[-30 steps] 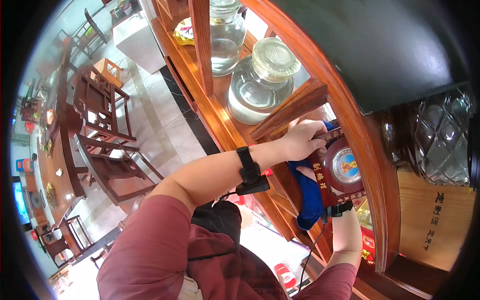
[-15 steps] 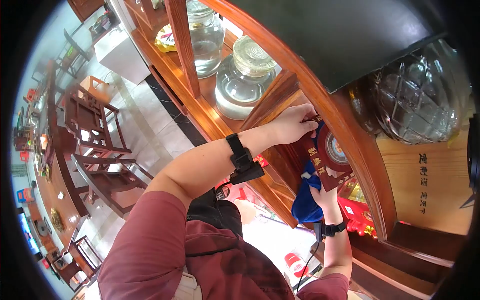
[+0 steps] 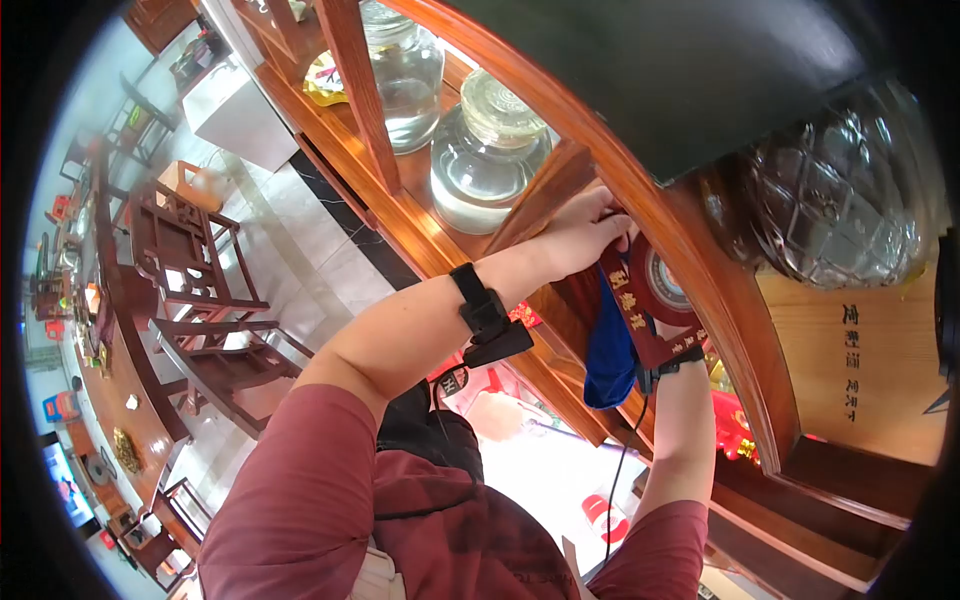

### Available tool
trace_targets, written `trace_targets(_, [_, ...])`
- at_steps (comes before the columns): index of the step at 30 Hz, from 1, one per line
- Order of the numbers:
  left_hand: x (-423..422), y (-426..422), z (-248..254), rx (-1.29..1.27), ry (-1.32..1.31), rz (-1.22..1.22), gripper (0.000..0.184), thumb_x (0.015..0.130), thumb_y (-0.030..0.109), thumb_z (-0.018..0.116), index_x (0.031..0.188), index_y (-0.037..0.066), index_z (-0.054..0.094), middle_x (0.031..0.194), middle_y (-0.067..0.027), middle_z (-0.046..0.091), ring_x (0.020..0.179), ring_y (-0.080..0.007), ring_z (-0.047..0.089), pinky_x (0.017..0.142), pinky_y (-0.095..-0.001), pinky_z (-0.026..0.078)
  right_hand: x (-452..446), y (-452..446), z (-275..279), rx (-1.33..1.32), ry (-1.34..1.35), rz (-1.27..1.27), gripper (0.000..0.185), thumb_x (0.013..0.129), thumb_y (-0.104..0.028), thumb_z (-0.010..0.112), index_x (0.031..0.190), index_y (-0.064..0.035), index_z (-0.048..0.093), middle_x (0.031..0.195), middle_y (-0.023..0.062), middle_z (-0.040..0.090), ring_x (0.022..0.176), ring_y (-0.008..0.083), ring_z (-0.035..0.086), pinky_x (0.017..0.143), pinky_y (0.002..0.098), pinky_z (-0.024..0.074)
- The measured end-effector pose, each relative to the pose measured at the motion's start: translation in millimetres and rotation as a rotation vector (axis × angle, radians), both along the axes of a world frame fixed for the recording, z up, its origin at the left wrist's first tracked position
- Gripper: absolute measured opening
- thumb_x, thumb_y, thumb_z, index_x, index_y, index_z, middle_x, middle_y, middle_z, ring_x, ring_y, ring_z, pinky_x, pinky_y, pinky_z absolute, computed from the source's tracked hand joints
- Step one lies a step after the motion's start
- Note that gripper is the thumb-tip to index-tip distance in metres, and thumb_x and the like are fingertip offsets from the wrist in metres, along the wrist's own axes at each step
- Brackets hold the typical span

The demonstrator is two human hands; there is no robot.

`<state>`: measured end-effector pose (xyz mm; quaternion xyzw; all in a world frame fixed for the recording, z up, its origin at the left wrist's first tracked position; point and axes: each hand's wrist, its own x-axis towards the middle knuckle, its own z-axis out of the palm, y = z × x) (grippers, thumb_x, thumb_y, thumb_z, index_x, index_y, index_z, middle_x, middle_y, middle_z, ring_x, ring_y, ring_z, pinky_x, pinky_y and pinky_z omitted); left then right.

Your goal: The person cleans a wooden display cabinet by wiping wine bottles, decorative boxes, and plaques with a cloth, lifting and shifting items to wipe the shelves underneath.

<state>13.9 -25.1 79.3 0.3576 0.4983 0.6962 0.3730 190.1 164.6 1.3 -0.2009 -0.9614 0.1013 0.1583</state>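
"One dark red, flat plaque with gold characters [image 3: 632, 308] and a round, silver-rimmed medallion [image 3: 667, 280]: where does it sit?"

"At the right, just beside the curved, reddish-brown wooden frame [image 3: 690, 235] of the shelving, tilted, with part of it hidden behind that frame. The left hand [image 3: 590, 232] has it by the far edge, fingers mostly curled in and thumb near the corner."

"And the right hand [image 3: 668, 331]?"

"Mostly hidden behind the near end of the plaque. I can't tell how far open it is or what it grips. A soft, deep blue cloth [image 3: 612, 365] hangs just left of its wrist, partly behind the plaque; whether the fingers have it, I can't say."

"How would you handle this well?"

"I'd pinch the plaque by its rim, off the medallion and the lettering, and support it low with the right hand. I'd want the cloth bunched small, flat between palm and panel, so no loose tail snags on the wood. Pressure should be light and even, balanced by the other hand."

"Anything close by to mind?"

"Yes, the clear, round glass jar with a thick glass lid [image 3: 490, 165], left of the left hand, beyond the slanted wooden bar [image 3: 540, 200]. A swinging elbow or wrist could knock it. The thin black cable [image 3: 625, 460] below the right wrist could catch too, so small, slow turns are best."
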Motion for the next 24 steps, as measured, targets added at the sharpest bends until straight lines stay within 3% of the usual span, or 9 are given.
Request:
trace_targets(3, [6.7,3.1,-3.0,-0.015,-0.150,0.064,0.013,0.093,0.003,0.050,0.104,-0.001,0.054,0.084,-0.0031,0.058,0.070,-0.0102,0.055,0.064,-0.0241,0.046,16.9,-8.3,-2.6,-0.008,0.006,-0.025,0.045,0.079,-0.019,0.066,0.123,-0.0098,0.058,0.124,0.0151,0.057,0.109,0.0368,0.055,0.098,0.0420,0.0419])
trace_targets(7, [9.1,8.3,-14.4,0.024,-0.065,0.081,0.014,0.093,0.003,0.049,0.105,0.001,0.055,0.083,-0.0024,0.059,0.069,-0.0093,0.055,0.065,-0.0254,0.046,60.5,-33.5,-11.1,-0.025,0.026,-0.071,0.046,0.078,-0.020,0.066,0.122,-0.0090,0.059,0.123,0.0160,0.058,0.111,0.0373,0.053,0.100,0.0419,0.0407])
trace_targets(9, [7.0,17.4,-39.7,0.025,0.027,0.066,0.013,0.092,0.005,0.050,0.102,0.001,0.057,0.083,-0.0053,0.062,0.071,-0.0139,0.059,0.068,-0.0279,0.047,82.5,-48.0,-8.4,-0.027,0.036,-0.103,0.046,0.078,-0.020,0.066,0.122,-0.0088,0.059,0.123,0.0162,0.058,0.112,0.0375,0.053,0.100,0.0418,0.0404])
trace_targets(11, [4.6,25.3,-62.3,-0.077,0.325,0.168,0.013,0.089,0.009,0.054,0.099,0.002,0.059,0.086,-0.0094,0.065,0.075,-0.0231,0.063,0.072,-0.0327,0.048,99.6,-76.2,6.1,0.022,-0.079,-0.196,0.047,0.071,-0.016,0.071,0.113,-0.0003,0.056,0.113,0.0194,0.057,0.111,0.0388,0.049,0.098,0.0459,0.0372])
trace_targets(12, [3.7,32.8,-83.0,-0.072,0.550,0.268,0.016,0.089,0.014,0.053,0.097,0.004,0.062,0.089,-0.0119,0.066,0.081,-0.0314,0.063,0.075,-0.0394,0.048,101.0,-87.2,14.5,-0.075,0.005,-0.228,0.041,0.068,-0.008,0.065,0.106,-0.0007,0.056,0.109,0.0189,0.056,0.110,0.0404,0.048,0.097,0.0449,0.0376])
trace_targets(13, [3.8,38.4,-94.2,-0.064,0.560,0.248,0.016,0.089,0.014,0.053,0.097,0.004,0.062,0.089,-0.0119,0.066,0.081,-0.0314,0.063,0.075,-0.0394,0.048,111.8,-92.1,10.8,-0.075,0.016,-0.248,0.041,0.068,-0.008,0.065,0.106,-0.0007,0.056,0.109,0.0189,0.056,0.110,0.0404,0.048,0.097,0.0449,0.0376])
trace_targets(16, [-2.2,50.7,-118.5,-0.037,0.939,0.392,0.019,0.086,0.013,0.048,0.091,0.004,0.065,0.088,-0.0141,0.066,0.087,-0.0348,0.062,0.075,-0.0460,0.047,136.0,-109.7,6.9,-0.126,0.082,-0.250,0.039,0.063,0.000,0.055,0.102,-0.0008,0.055,0.102,0.0176,0.058,0.104,0.0384,0.052,0.092,0.0429,0.0410])
trace_targets(23, [-6.8,37.1,-134.9,-0.112,1.109,0.362,0.020,0.083,0.012,0.053,0.095,0.001,0.063,0.095,-0.0212,0.064,0.090,-0.0394,0.060,0.078,-0.0476,0.048,171.2,-146.9,31.0,-0.291,0.296,-0.416,0.043,0.068,0.007,0.051,0.109,0.0006,0.058,0.108,0.0183,0.059,0.107,0.0345,0.057,0.096,0.0360,0.0423])
trace_targets(24, [-19.9,54.9,-193.3,-0.027,0.909,0.315,0.021,0.083,0.010,0.053,0.098,0.001,0.062,0.098,-0.0224,0.063,0.091,-0.0406,0.059,0.080,-0.0469,0.048,176.8,-151.7,30.3,-0.323,0.352,-0.433,0.041,0.072,0.009,0.052,0.112,0.0009,0.057,0.111,0.0154,0.058,0.107,0.0289,0.057,0.097,0.0333,0.0412])
